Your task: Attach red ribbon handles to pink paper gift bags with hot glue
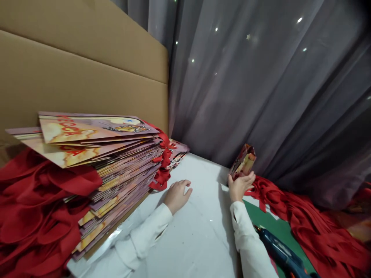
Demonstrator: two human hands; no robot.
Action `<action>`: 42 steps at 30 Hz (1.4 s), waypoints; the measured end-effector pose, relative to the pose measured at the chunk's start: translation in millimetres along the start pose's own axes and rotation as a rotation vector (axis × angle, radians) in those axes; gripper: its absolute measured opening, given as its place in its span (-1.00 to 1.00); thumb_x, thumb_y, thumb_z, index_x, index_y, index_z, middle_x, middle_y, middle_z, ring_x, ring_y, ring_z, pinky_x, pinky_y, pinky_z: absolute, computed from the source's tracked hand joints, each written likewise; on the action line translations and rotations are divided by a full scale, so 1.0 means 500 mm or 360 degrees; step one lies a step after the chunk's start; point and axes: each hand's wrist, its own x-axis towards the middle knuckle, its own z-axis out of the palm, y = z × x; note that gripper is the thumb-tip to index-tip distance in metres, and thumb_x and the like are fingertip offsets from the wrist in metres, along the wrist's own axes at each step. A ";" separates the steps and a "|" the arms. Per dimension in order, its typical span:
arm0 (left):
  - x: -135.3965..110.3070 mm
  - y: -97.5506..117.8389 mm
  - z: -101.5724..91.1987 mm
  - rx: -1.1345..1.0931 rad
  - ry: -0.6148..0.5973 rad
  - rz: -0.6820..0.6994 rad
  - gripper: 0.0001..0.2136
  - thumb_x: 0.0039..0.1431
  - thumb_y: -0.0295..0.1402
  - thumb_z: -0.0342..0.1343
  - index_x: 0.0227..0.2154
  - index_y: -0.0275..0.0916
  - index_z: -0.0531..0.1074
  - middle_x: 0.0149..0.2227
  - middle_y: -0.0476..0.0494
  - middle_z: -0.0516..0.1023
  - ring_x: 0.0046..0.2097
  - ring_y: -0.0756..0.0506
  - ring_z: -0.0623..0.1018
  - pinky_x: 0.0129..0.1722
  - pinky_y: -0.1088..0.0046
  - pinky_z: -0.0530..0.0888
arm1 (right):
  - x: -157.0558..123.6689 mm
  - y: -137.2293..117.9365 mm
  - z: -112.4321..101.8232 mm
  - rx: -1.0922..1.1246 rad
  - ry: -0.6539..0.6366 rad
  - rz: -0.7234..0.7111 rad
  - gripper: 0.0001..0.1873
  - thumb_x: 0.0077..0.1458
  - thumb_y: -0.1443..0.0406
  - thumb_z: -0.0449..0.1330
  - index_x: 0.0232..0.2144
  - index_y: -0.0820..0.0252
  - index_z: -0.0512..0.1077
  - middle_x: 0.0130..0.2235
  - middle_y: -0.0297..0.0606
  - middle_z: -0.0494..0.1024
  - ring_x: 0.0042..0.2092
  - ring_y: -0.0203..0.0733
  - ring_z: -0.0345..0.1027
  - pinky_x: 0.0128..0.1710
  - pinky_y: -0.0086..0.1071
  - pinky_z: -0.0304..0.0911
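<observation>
My left hand (177, 195) rests low over the white marble-patterned table, its fingers loosely bent, thumb apart, nothing in it. Beside it on the left rises a tall stack of printed folded cardboard pieces (124, 154) with red ribbons (162, 170) at their ends. My right hand (240, 186) is at the table's far right edge with thumb and fingers spread. Just beyond its fingers a small open printed box (244, 159) stands tilted, a rolled yellowish item showing in it. Whether the hand touches the box I cannot tell.
Red ribbon heaps lie at far left (34, 216) and right (313, 227). A dark blue glue gun (279, 247) lies on a green mat (257, 214) beside my right forearm. A cardboard panel (87, 77) stands behind the stack; a grey curtain (232, 85) hangs at the back.
</observation>
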 end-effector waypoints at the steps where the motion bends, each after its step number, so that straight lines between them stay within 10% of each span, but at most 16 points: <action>1: -0.002 0.006 -0.004 0.0069 0.0033 0.0045 -0.87 0.07 -0.41 0.09 -0.31 -0.19 0.49 -0.21 -0.17 0.60 -0.12 -0.22 0.55 0.08 0.10 0.32 | -0.004 -0.015 0.009 -0.0037 0.0086 0.0024 0.01 0.04 0.13 0.21 0.29 0.60 -0.21 0.28 0.50 -0.11 0.35 0.38 -0.31 0.23 0.34 -0.29; 4: -0.003 0.019 -0.014 0.0203 0.0154 0.0136 -0.86 0.15 -0.44 0.03 -0.27 -0.19 0.46 -0.22 -0.16 0.58 -0.12 -0.21 0.52 0.09 0.10 0.26 | -0.037 -0.111 0.049 0.0090 0.0077 -0.0154 -0.25 0.16 0.18 0.07 0.25 0.59 0.00 0.25 0.39 0.01 0.34 0.24 -0.25 0.28 0.18 -0.30; 7: -0.003 0.025 -0.020 0.0331 0.0381 0.0288 -0.84 0.25 -0.41 -0.05 -0.22 -0.20 0.43 -0.22 -0.14 0.57 -0.14 -0.17 0.51 -0.04 0.22 0.31 | -0.098 -0.241 0.113 0.0445 -0.0836 -0.0473 -0.45 0.14 0.32 0.03 0.18 0.33 0.22 0.23 0.11 0.21 0.31 0.04 -0.06 0.29 -0.01 -0.16; 9: -0.005 0.025 -0.020 0.0415 0.0555 0.0421 -0.84 0.28 -0.42 -0.07 -0.25 -0.20 0.42 -0.26 -0.11 0.56 -0.18 -0.14 0.50 -0.09 0.28 0.31 | -0.142 -0.315 0.163 0.0519 -0.1260 -0.0317 -0.48 0.10 0.30 0.11 0.14 0.24 0.29 0.18 0.01 0.31 0.26 -0.01 0.08 0.25 -0.10 -0.02; 14: -0.007 0.016 -0.014 0.0435 0.0628 0.0528 -0.87 0.22 -0.51 -0.03 -0.32 -0.20 0.40 -0.32 -0.05 0.54 -0.24 -0.11 0.47 -0.13 0.31 0.27 | -0.193 -0.397 0.249 0.0456 -0.1449 0.0066 -0.57 0.19 0.14 0.16 0.00 0.33 0.39 0.00 0.05 0.47 0.05 0.03 0.35 0.04 -0.09 0.26; 23: -0.003 0.010 -0.013 0.0566 0.0522 0.0422 -0.84 0.22 -0.49 -0.04 -0.22 -0.22 0.42 -0.22 -0.13 0.55 -0.14 -0.16 0.48 -0.10 0.24 0.34 | -0.116 -0.358 0.228 0.0520 -0.1496 0.0493 -0.71 0.24 0.18 0.17 -0.07 0.25 0.41 -0.10 -0.21 0.50 -0.17 -0.20 0.44 -0.19 -0.24 0.42; 31: 0.010 -0.015 -0.016 0.0402 0.0373 0.0428 -0.23 -0.05 -0.52 0.13 0.29 -0.40 0.05 0.36 -0.38 0.05 0.38 -0.31 0.02 0.34 -0.02 -0.01 | -0.029 -0.300 0.013 0.0978 -0.1302 0.0265 -0.69 0.00 0.11 0.23 -0.59 0.20 0.34 -0.55 -0.39 0.41 -0.46 -0.30 0.30 -0.48 -0.48 0.21; 35: 0.006 0.012 -0.004 -0.0691 0.0191 0.0068 -0.34 -0.17 -0.50 0.15 0.13 -0.32 0.31 0.21 -0.35 0.34 0.28 -0.30 0.28 0.29 0.10 0.19 | -0.041 -0.272 -0.069 0.1215 -0.1444 0.0077 -0.48 0.06 -0.12 0.07 -0.33 0.21 0.46 -0.33 -0.22 0.55 -0.30 -0.15 0.43 -0.31 -0.32 0.35; 42: -0.011 0.055 -0.019 -0.1630 -0.0269 -0.0843 -0.77 -0.31 -0.47 0.22 -0.44 -0.37 0.52 -0.49 -0.18 0.60 -0.41 -0.18 0.60 -0.32 0.32 0.55 | -0.022 -0.164 -0.052 0.0277 -0.0782 -0.0167 -0.47 0.00 0.04 0.18 -0.13 0.35 0.45 -0.11 0.18 0.49 0.03 0.21 0.32 0.02 -0.04 0.20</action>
